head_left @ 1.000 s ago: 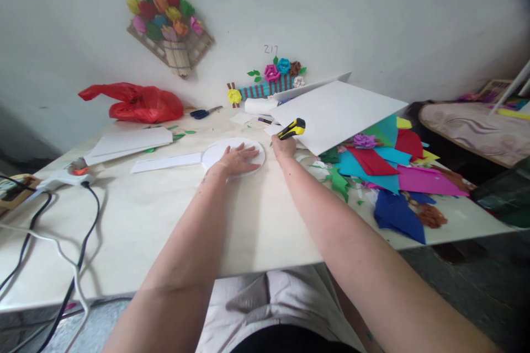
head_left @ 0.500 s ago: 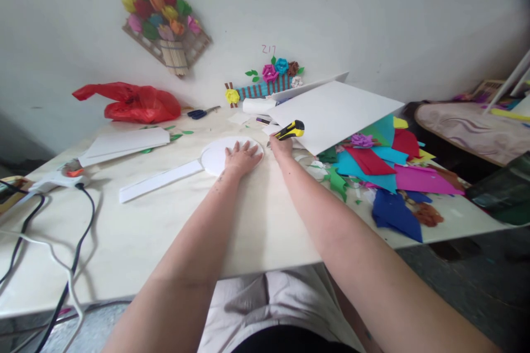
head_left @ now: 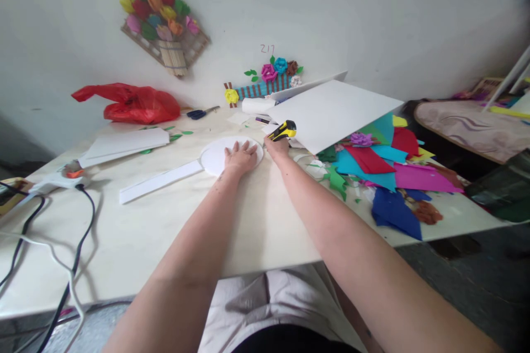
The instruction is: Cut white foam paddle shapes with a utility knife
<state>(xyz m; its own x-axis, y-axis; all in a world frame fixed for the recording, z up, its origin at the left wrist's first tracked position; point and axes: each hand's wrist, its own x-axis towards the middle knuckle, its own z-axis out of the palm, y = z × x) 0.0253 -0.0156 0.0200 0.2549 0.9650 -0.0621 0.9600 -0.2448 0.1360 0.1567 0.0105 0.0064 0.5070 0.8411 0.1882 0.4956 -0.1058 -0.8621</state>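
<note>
A white round board lies flat on the table, and a white strip reaches from its left side toward the lower left. My left hand presses on the right part of the disc, fingers spread flat. Just beyond the disc's right edge, my right hand is closed around a yellow and black utility knife. The knife's body sticks up to the right above the fist. Its blade end is close to the disc's rim; I cannot tell whether it touches.
Large white boards lean at the back right above piled coloured felt scraps. White sheets, a red plastic bag and scissors lie at the back left. A power strip with cables is at the left edge.
My right hand has shifted slightly left with the utility knife, closer to the disc's right rim. My left hand stays flat on the disc.
</note>
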